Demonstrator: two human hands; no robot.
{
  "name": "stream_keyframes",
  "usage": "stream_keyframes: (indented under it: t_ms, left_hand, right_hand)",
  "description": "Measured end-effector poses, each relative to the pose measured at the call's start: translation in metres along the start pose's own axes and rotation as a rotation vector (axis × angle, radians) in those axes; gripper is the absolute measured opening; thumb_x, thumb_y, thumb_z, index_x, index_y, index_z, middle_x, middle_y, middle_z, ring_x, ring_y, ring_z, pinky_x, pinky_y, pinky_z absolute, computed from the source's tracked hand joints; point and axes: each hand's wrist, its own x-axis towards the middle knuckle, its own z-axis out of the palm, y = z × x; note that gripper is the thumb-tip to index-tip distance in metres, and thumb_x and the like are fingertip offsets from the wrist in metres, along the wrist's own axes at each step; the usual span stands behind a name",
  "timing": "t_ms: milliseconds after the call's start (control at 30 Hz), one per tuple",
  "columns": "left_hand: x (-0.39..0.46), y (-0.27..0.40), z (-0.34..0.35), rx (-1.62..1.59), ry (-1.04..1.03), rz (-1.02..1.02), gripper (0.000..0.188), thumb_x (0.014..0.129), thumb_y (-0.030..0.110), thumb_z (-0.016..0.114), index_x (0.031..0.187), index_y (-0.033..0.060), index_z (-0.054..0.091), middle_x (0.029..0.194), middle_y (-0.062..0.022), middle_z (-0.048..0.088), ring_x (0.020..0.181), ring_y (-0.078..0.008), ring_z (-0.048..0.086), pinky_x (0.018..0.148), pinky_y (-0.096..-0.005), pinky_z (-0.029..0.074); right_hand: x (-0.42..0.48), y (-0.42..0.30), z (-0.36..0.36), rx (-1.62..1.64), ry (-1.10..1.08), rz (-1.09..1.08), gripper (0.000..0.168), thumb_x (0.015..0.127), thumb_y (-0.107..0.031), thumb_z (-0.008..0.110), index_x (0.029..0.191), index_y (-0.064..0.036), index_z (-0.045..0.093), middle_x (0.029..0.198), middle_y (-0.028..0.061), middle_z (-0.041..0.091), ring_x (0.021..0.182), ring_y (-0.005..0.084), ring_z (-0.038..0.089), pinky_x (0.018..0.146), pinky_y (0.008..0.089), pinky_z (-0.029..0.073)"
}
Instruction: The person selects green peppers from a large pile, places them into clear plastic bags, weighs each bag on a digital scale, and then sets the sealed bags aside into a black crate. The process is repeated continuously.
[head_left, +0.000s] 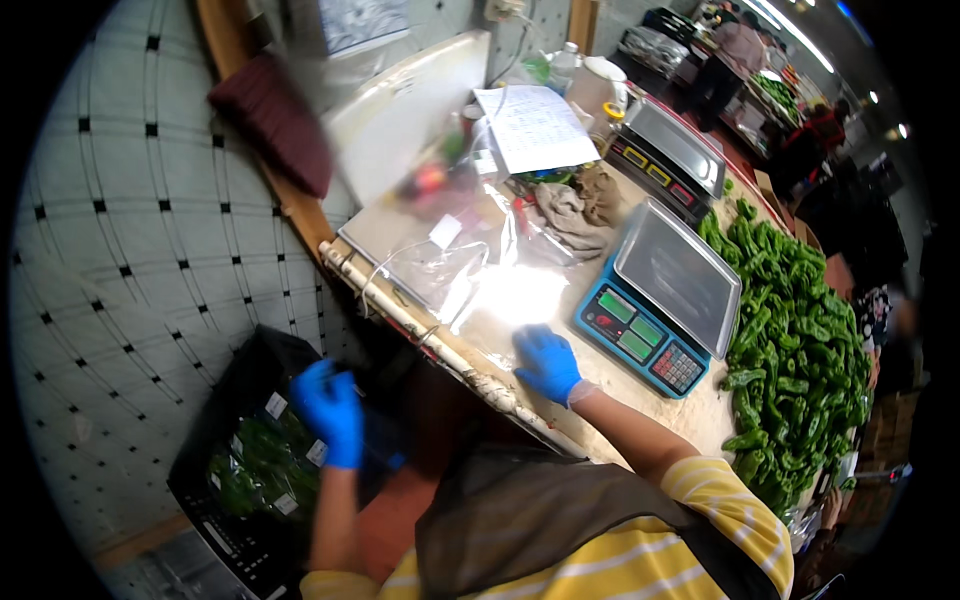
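My left hand (330, 412), in a blue glove, hangs over a black plastic crate (259, 345) at the lower left. Its fingers are bent, and whether they hold anything is unclear. Inside the crate lie clear bags of green produce (262, 457) with white labels. My right hand (547, 364), also blue-gloved, lies palm down on the worktable near clear plastic film (517, 247). Just right of it stands a blue digital scale (637, 322) with a bare metal pan and lit green displays.
Green peppers (795, 367) are heaped along the table's right side. Behind the blue scale is a second scale (664, 157). A handwritten sheet (536, 127), crumpled cloth (574, 214) and white kettle (600, 82) sit further back. A person (731, 56) stands in the background.
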Motion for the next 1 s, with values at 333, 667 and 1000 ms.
stream_keyframes:
  t_ms: [333, 667, 1000]
  left_hand:
    - [-0.045, 0.081, 0.265, 0.350, -0.804, 0.376, 0.028, 0.083, 0.030, 0.072, 0.092, 0.0078, 0.057, 0.100, -0.0166, 0.059, 0.090, -0.0372, 0.060, 0.076, -0.0477, 0.048]
    - [0.037, 0.101, 0.244, 0.488, -1.013, 1.051, 0.023, 0.081, 0.008, 0.057, 0.096, 0.0169, 0.071, 0.095, -0.0159, 0.063, 0.076, -0.0336, 0.066, 0.065, -0.0462, 0.053]
    - [0.060, 0.169, 0.210, 0.180, -0.729, 0.842, 0.020, 0.079, 0.000, 0.057, 0.098, 0.0057, 0.063, 0.099, -0.0181, 0.059, 0.091, -0.0366, 0.060, 0.077, -0.0443, 0.050]
  right_hand:
    - [-0.013, 0.009, 0.000, 0.103, 0.040, -0.026, 0.065, 0.080, -0.031, 0.070, 0.140, -0.015, 0.049, 0.149, 0.0223, 0.037, 0.136, 0.0407, 0.038, 0.110, 0.0510, 0.033]
    - [-0.012, 0.027, 0.003, 0.392, 0.087, 0.018, 0.063, 0.077, -0.027, 0.071, 0.135, -0.009, 0.053, 0.144, 0.0224, 0.043, 0.130, 0.0398, 0.044, 0.106, 0.0447, 0.039]
    - [-0.059, -0.018, -0.063, 0.351, 0.533, 0.103, 0.043, 0.076, -0.015, 0.073, 0.115, -0.004, 0.057, 0.115, 0.0189, 0.056, 0.105, 0.0382, 0.055, 0.085, 0.0442, 0.047]
